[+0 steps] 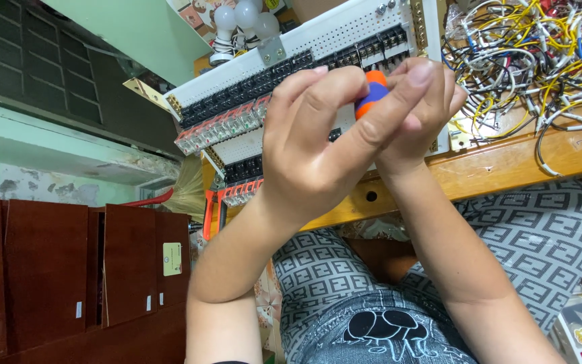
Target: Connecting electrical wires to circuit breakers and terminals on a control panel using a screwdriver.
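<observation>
Both hands on a screwdriver handle at the terminal board

Up close, the left hand (311, 145) and the right hand (422, 111) meet in front of a white perforated board (345, 30) that leans on the wooden counter (506, 165). Between them sits the orange-and-blue screwdriver handle (372, 94); only its butt end shows, the rest being hidden by the hands, and its tip cannot be seen. The left grip is closed on the handle, thumb and forefinger pinching it from the near side. The right grip is likewise closed around it, fingers curled over the top and far side.

Rows of black terminal blocks (250, 87) run across the board, with a strip of clear red-tinted modules (220, 128) below them, just left of the left hand. A tangle of yellow, white and blue wires (533, 54) lies on the counter to the right, well apart from the hands. White bulbs (244, 20) stand beyond the board's upper edge. Dark red cabinet doors (69, 263) fill the lower left, and patterned grey trousers (540, 229) cover the knees under the counter.
</observation>
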